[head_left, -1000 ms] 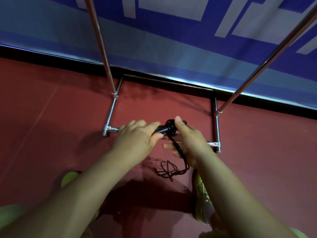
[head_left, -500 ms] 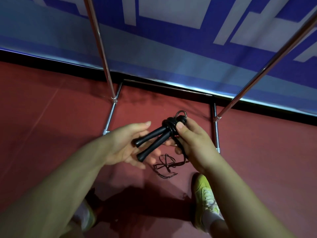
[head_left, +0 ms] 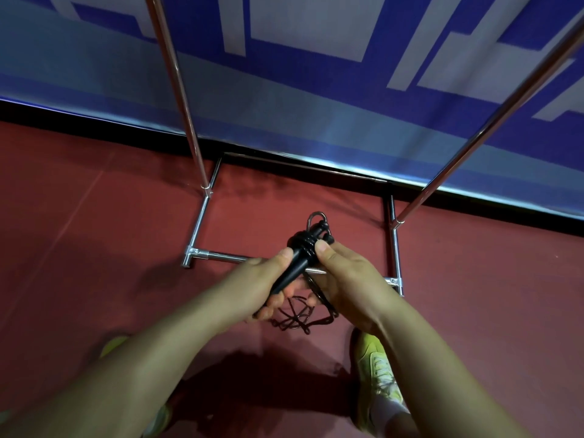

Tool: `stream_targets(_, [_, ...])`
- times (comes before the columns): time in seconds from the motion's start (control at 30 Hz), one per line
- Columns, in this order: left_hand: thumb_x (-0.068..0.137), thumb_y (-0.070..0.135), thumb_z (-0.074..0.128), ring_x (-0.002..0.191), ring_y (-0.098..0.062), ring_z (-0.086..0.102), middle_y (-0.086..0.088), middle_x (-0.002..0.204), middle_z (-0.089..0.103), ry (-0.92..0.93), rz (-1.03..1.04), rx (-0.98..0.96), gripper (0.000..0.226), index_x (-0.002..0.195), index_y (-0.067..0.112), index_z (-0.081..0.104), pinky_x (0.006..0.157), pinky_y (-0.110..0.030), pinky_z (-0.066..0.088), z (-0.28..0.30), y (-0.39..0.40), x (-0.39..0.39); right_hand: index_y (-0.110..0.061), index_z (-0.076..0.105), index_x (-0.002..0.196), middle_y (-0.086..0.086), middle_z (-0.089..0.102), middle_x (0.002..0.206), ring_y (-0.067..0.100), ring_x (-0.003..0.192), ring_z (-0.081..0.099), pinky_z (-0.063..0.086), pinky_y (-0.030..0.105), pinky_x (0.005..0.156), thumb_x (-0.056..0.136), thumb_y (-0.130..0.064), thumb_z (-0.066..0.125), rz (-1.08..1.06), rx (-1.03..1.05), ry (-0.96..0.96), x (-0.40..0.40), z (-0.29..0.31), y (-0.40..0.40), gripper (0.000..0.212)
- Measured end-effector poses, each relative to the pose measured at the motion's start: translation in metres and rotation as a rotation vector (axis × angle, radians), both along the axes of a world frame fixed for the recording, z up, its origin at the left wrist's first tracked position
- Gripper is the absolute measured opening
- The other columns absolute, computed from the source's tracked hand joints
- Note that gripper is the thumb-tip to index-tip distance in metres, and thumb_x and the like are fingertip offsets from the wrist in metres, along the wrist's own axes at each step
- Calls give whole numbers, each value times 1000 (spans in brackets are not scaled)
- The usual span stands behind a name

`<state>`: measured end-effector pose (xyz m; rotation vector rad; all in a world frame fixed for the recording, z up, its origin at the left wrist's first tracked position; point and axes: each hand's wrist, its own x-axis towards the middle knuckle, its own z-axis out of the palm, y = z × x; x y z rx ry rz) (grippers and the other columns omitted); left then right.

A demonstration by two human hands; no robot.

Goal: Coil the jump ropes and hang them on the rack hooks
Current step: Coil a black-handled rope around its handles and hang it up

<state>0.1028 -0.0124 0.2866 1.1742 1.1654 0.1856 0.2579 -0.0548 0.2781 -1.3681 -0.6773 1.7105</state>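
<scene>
We hold one jump rope [head_left: 305,259] over the rack base [head_left: 202,216]. Left hand [head_left: 252,286] wraps its fingers around the black handles; right hand [head_left: 344,279] pinches the cord wraps near the handle tops, thumb on the binding. A metal ring [head_left: 317,218] stands just beyond the wraps.

Progress, as we judge it: wrapping begun, not finished. Loose cord [head_left: 297,316] hangs in a tangle below the hands, toward the red floor [head_left: 94,232]. Hanging not yet done; no hooks are in view.

Around the base: two slanted poles [head_left: 177,90] rise from it, the blue banner [head_left: 316,105] behind it, a yellow shoe [head_left: 376,371] on our side. The tangle may snag further winding.
</scene>
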Motion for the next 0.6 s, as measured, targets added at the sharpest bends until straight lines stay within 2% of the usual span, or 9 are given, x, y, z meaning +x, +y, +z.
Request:
stream_targets(0.07, [100,41,31,34,-7,37,5,45,44,40,33,86,50,69,10,56,36,-14,28,1,-1,1,-5,60,113,10,68,96,20,70,65,46,23,52,96,-40,43,27,-38,-42,0,2,0,43])
stream_targets(0.13, [101,39,31,33,-6,37,3,47,43,41,66,98,48,71,10,55,35,-13,29,1,1,1,0,64,109,10,67,83,17,62,60,46,22,52,95,-47,42,45,-63,-112,-2,3,0,54])
stream_targets(0.2, [101,40,31,34,-7,37,2,49,44,57,58,86,49,72,9,56,35,-14,28,-2,3,0,-1,68,95,5,64,65,14,54,56,45,21,52,97,-51,38,65,-78,-295,-3,2,1,58])
stream_targets(0.3, [100,44,30,36,-8,40,3,51,46,107,26,101,51,72,10,57,39,-16,32,-4,3,0,-2,65,71,2,56,50,14,49,53,43,30,61,93,-63,35,123,-63,-598,-2,2,3,71])
stream_targets(0.4, [99,46,29,44,-11,45,3,54,50,165,-7,141,52,74,12,59,49,-19,37,-6,5,-1,-11,57,58,3,54,47,13,44,51,40,27,57,93,-60,39,91,-88,-727,-3,3,4,63])
stream_targets(0.5, [99,47,27,55,-16,51,4,59,53,193,-33,205,52,75,14,59,66,-29,43,-3,6,-2,-11,54,57,3,52,46,17,45,49,37,25,51,94,-56,43,29,-68,-744,-7,3,4,59])
stream_targets(0.6, [100,46,23,82,-19,58,2,84,60,387,-136,375,47,88,19,59,78,-33,44,-3,7,-3,1,63,74,1,52,45,17,42,48,38,27,49,96,-51,43,-19,-78,-554,-12,-1,1,60])
